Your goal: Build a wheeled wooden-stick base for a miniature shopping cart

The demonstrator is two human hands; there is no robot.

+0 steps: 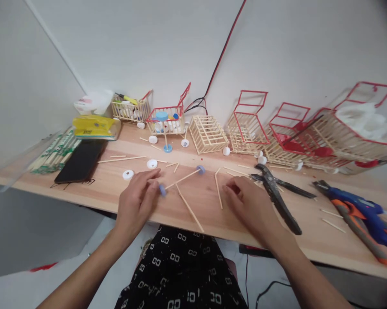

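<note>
Wooden tabletop (84, 189): row of stick-built carts (245, 124) along the back wall, pliers (277, 195) and glue gun (357, 210) off to the right, phone (80, 161) on the left. Middle of the board lies open, with loose sticks scattered around.

Step looks like wheel-and-axle assembly. Left hand (137, 201) pinches the near blue cap of the axle stick (180, 178) with curled fingertips; the far cap rests on the board. Right hand (251, 206) lies loosely open on the table, holding nothing I can make out, just beside the pliers.

Next move likely needs a steady pinch and square cap seating. The front edge is close to both wrists; two white caps (140, 169) lie near the left hand.
</note>
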